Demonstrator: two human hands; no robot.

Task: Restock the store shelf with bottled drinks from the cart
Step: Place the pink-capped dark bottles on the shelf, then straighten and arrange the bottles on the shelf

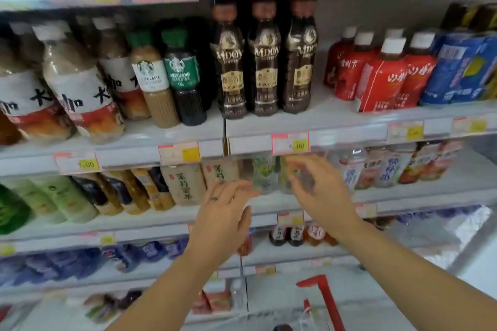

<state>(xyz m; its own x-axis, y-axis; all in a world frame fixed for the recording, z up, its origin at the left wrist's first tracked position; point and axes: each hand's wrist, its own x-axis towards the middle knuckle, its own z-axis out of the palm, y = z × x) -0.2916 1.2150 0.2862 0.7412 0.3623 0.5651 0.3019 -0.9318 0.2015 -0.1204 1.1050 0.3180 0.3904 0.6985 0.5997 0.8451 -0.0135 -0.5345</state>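
Observation:
Both my hands reach to the middle shelf (419, 196). My left hand (223, 212) stretches up and to the right, its straight fingers at the base of a clear bottle with a green label (263, 173). My right hand (320, 191) hovers in front of a second clear bottle (285, 169), fingers spread and loosely bent; motion blur hides whether they touch it. Neither hand carries a bottle. The cart's red frame (326, 301) shows at the bottom right, below my forearms.
Pale tea bottles (185, 185) stand left of my hands and clear labelled bottles (352, 169) to the right. On the shelf above are dark coffee bottles (265, 61) and red-labelled bottles (382, 80). Price tags (290, 142) line the shelf edges. Lower shelves hold more drinks.

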